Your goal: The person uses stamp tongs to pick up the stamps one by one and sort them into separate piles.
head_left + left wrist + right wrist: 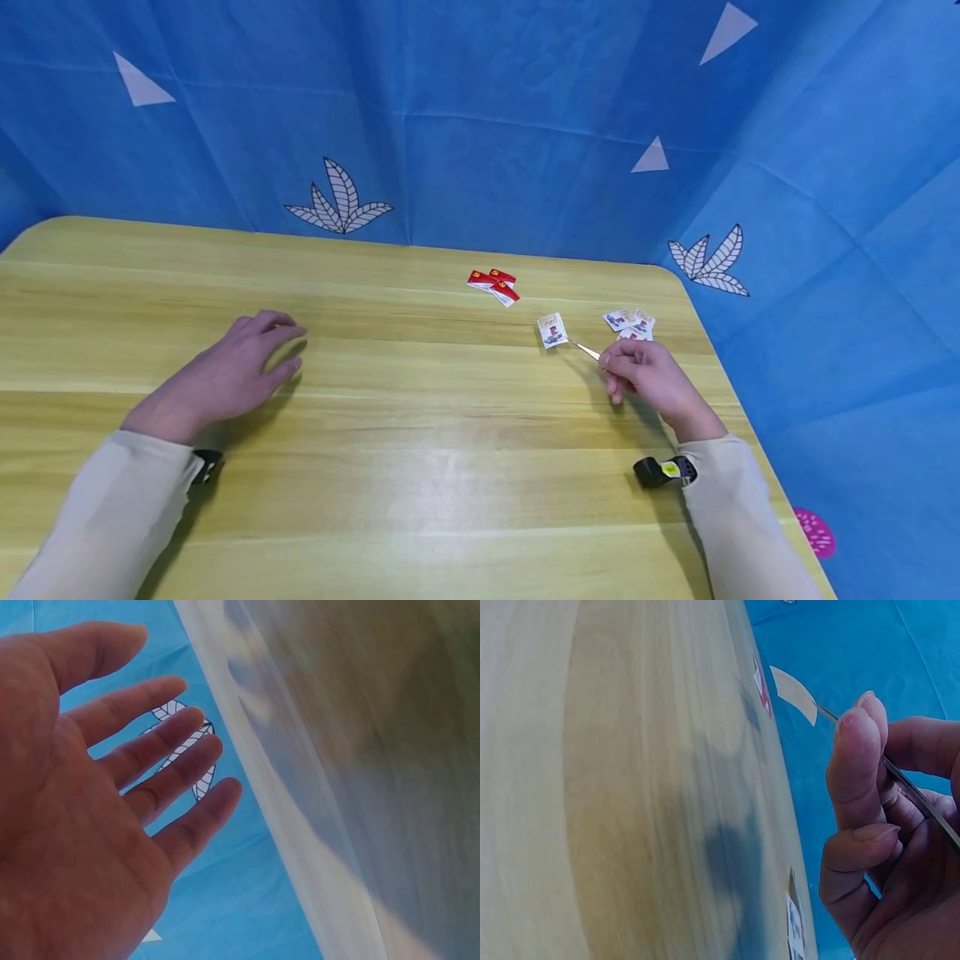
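My right hand (643, 375) pinches a pair of tweezers (585, 350) between thumb and fingers at the right of the table. A small stamp (552, 331) with a printed picture hangs from the tweezer tips by one edge, over the wood. In the right wrist view the stamp (793, 695) shows its plain back and curves slightly, while the tweezers (922, 802) run back through the hand. My left hand (240, 371) hovers over the left of the table, holding nothing. Its fingers are spread and mostly straight in the left wrist view.
Several similar stamps (633, 323) lie overlapping just beyond my right hand. Farther back, a small group of red-and-white stamps (495, 283) overlaps on the wooden table (390, 500). A blue printed cloth (480, 125) hangs behind the table and along its right side.
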A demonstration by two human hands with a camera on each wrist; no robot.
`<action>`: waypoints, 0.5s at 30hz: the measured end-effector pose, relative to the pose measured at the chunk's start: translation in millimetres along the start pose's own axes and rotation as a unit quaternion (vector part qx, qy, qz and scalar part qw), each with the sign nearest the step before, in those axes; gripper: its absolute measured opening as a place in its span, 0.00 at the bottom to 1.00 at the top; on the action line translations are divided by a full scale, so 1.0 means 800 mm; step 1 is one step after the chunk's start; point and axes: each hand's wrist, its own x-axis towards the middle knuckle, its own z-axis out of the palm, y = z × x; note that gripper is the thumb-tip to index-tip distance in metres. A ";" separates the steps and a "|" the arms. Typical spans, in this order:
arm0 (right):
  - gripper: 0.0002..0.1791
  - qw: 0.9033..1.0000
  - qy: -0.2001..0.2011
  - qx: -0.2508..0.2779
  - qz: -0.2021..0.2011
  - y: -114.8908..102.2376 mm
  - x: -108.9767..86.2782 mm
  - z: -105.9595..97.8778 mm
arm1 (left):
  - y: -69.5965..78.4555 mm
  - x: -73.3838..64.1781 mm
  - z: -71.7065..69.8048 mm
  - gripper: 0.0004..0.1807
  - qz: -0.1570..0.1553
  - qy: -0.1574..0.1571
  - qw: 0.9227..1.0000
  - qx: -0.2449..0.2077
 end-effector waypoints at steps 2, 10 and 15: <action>0.14 1.000 0.002 0.001 0.001 0.002 0.000 -0.001 | 0.000 0.000 0.001 0.27 0.001 0.001 1.000 0.000; 0.13 1.000 -0.003 0.001 -0.001 0.008 0.000 -0.004 | -0.001 -0.002 0.003 0.26 -0.006 0.000 1.000 -0.004; 0.14 1.000 0.000 -0.014 0.001 0.012 -0.003 -0.011 | 0.000 -0.002 0.004 0.27 -0.017 -0.002 1.000 -0.003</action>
